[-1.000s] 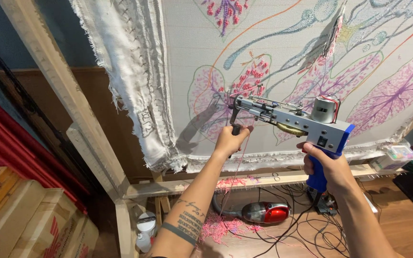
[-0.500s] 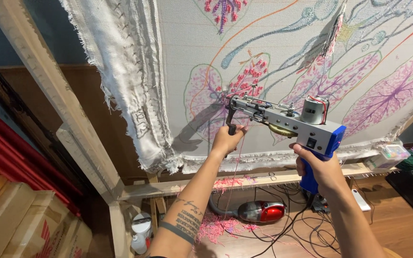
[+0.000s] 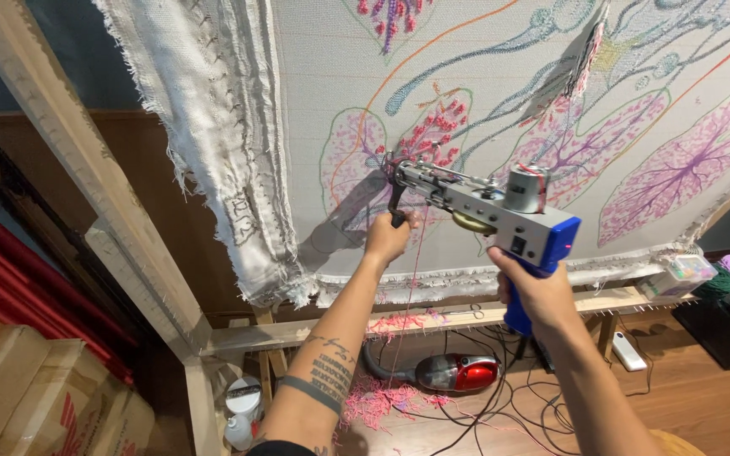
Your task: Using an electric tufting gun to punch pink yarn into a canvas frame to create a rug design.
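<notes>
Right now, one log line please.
left hand: grips front handle | right hand: grips blue grip | tufting gun: tip at cloth | vacuum: floor

The tufting gun [image 3: 487,207] is grey with a blue handle. The stretched cloth [image 3: 483,101] is off-white, patterned with pink and purple leaves, teal stems and orange lines. The vacuum cleaner [image 3: 454,372] is red and grey. Pink yarn scraps [image 3: 378,404] dot the brown floor [image 3: 686,405].

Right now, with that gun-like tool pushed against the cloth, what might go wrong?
The left hand grips the front handle right beside the tufting gun tip, so a slip could bring fingers near the needle. The pink yarn dangling past that hand might snag. Cables sprawl on the floor underfoot, a likely tripping hazard.
</notes>
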